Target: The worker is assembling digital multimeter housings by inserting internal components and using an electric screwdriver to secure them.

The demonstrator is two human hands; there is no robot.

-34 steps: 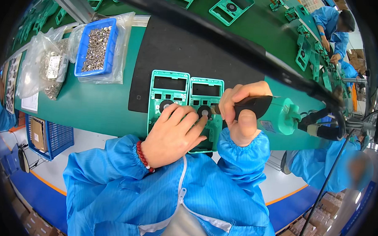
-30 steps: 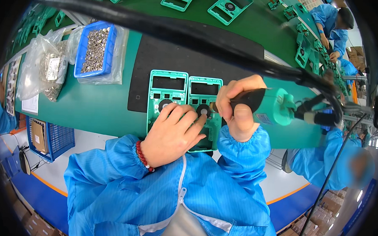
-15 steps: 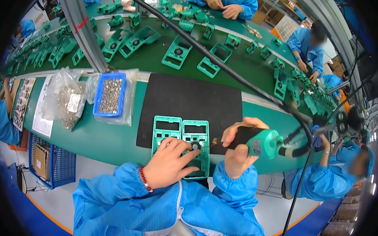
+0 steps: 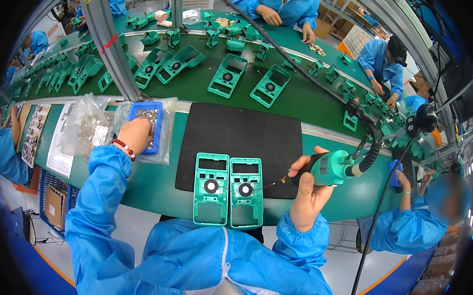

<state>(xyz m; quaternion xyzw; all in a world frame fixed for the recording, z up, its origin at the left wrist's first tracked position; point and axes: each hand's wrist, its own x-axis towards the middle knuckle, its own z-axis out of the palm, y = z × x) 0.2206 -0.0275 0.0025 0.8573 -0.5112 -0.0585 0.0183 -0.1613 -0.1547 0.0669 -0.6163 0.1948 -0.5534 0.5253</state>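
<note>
My left hand (image 4: 137, 134) reaches into the blue tray (image 4: 151, 150) of small metal screws (image 4: 147, 113). Its fingers are curled down among them, and the fingertips are hidden. An electric screwdriver (image 4: 331, 169), green with a dark grip, is held in my right hand (image 4: 309, 199), its bit end facing left. Two green plastic housings lie side by side before me: the left housing (image 4: 210, 204) and the right housing (image 4: 246, 206). Each has a round black part with a white centre. A thin wire (image 4: 264, 187) with a small connector runs rightward from the right housing.
A black mat (image 4: 242, 134) lies behind the housings. Clear bags of metal parts (image 4: 92, 133) sit left of the tray. More green housings (image 4: 227, 76) stand on the belt beyond a metal post (image 4: 106, 41). Co-workers sit around; a black cable hangs at right.
My left hand has left the right housing and gone leftward into the screw tray. Both housings are uncovered. The screwdriver has shifted slightly, still in my right hand.
</note>
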